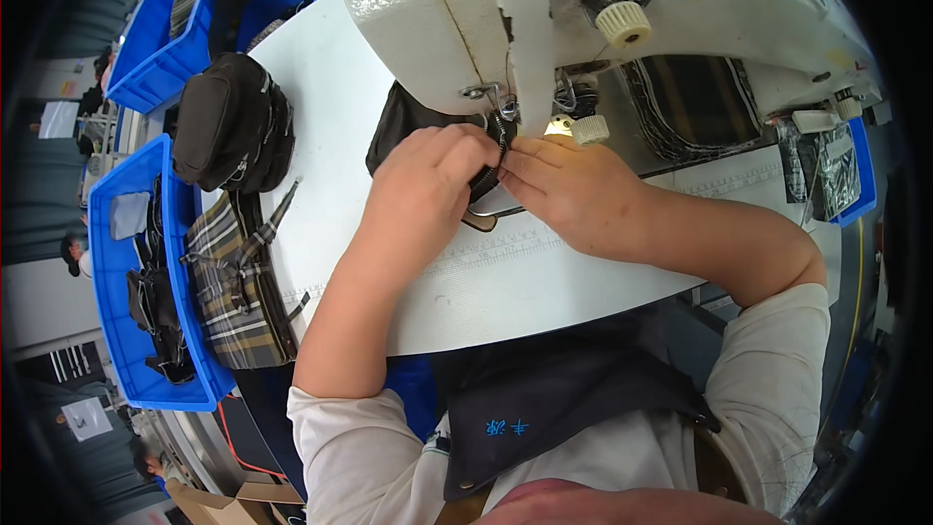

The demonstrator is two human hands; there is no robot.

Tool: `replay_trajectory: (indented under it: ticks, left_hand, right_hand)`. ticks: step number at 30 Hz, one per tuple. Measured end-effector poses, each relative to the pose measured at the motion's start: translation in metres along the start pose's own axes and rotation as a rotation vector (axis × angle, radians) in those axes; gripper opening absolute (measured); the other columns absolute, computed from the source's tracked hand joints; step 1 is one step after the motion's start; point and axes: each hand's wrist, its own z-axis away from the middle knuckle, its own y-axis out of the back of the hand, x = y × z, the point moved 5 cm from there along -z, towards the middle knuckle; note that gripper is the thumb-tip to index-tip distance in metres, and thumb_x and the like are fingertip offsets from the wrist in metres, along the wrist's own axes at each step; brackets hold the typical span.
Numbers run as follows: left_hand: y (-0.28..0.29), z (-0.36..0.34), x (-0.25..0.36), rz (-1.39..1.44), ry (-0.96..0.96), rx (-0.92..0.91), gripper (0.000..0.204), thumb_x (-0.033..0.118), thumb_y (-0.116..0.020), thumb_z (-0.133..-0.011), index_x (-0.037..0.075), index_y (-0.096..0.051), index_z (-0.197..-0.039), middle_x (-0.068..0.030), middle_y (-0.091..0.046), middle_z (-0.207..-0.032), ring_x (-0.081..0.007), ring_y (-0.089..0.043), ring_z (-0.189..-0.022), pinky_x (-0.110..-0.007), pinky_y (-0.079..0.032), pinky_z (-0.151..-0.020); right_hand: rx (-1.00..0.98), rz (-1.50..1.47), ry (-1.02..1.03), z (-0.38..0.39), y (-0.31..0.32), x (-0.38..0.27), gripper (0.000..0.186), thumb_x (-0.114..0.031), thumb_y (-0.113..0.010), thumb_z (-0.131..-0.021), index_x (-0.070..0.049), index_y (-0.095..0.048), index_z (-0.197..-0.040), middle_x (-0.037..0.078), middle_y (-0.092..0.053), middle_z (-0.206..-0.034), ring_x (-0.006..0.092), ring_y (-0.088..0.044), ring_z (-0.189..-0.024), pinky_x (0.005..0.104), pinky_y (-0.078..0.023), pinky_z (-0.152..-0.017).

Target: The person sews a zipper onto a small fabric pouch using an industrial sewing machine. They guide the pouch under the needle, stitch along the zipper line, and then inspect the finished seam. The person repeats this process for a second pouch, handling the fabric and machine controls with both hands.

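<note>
Just below the needle area of a white sewing machine (632, 15), a dark fabric piece (397, 126) lies on the white table. A dark zipper (502, 134) curves along its right edge, between my hands. My left hand (432, 170) is closed, its bent fingers pressing and gripping the fabric from the left. From the right, my right hand (573, 196) comes in with fingers pressed together, pinching the same edge by the zipper. Their fingertips nearly meet in front of the presser foot. Part of the fabric is hidden under my hands.
Finished-looking dark pouches (224, 122) stand at the left, beside plaid fabric pieces (233, 282). Blue bins (199, 331) line the left edge. Right of the needle lies a stack of dark plaid panels (695, 102). A small blue tray (860, 170) holds plastic-wrapped items.
</note>
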Motion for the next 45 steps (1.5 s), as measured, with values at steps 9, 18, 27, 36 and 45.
replay_trajectory:
  ticks: [9, 18, 27, 36, 45]
  left_hand:
    - [-0.005, 0.003, -0.002, 0.224, 0.205, -0.154, 0.033, 0.002, -0.074, -0.087, 0.009, -0.061, -0.117, -0.0037, -0.068, -0.089, -0.0256, -0.064, -0.085, -0.037, -0.051, -0.081]
    - [-0.017, 0.016, -0.012, 0.724, 0.518, -0.024, 0.019, 0.000, -0.063, -0.097, 0.005, -0.058, -0.114, -0.0067, -0.066, -0.097, -0.0254, -0.063, -0.084, -0.034, -0.051, -0.083]
    - [-0.025, -0.005, 0.001, -0.119, 0.267, 0.083, 0.026, 0.005, -0.076, -0.088, 0.011, -0.070, -0.112, -0.0062, -0.071, -0.091, -0.0291, -0.067, -0.085, -0.038, -0.053, -0.074]
    - [-0.026, -0.011, -0.001, -0.104, 0.148, 0.174, 0.012, 0.012, -0.081, -0.081, 0.010, -0.076, -0.092, -0.0048, -0.070, -0.089, -0.0285, -0.066, -0.085, -0.040, -0.051, -0.080]
    - [-0.027, -0.008, -0.003, -0.202, 0.082, 0.170, 0.019, 0.008, -0.078, -0.077, 0.014, -0.076, -0.096, -0.0004, -0.072, -0.098, -0.0228, -0.068, -0.092, -0.039, -0.046, -0.087]
  right_hand:
    - [-0.063, -0.007, -0.013, -0.001, -0.002, -0.002, 0.020, -0.013, -0.068, -0.080, 0.000, -0.071, -0.095, 0.010, -0.063, -0.100, 0.0242, -0.062, -0.099, 0.0369, -0.053, -0.083]
    - [0.021, 0.068, 0.075, 0.001, -0.004, -0.013, 0.030, -0.012, -0.065, -0.081, 0.006, -0.073, -0.103, 0.018, -0.070, -0.113, 0.0303, -0.067, -0.110, 0.0371, -0.055, -0.090]
    - [-0.148, -0.020, 0.036, 0.003, -0.006, -0.014, 0.041, -0.011, -0.062, -0.084, 0.009, -0.069, -0.119, 0.021, -0.068, -0.124, 0.0335, -0.063, -0.122, 0.0426, -0.049, -0.105]
    - [-0.159, -0.015, 0.041, 0.004, -0.011, -0.015, 0.041, -0.012, -0.062, -0.084, 0.009, -0.069, -0.118, 0.021, -0.069, -0.121, 0.0341, -0.063, -0.120, 0.0416, -0.050, -0.102]
    - [-0.156, 0.007, 0.039, 0.003, -0.007, -0.019, 0.039, -0.013, -0.062, -0.086, 0.009, -0.070, -0.118, 0.023, -0.069, -0.121, 0.0349, -0.064, -0.121, 0.0418, -0.051, -0.102]
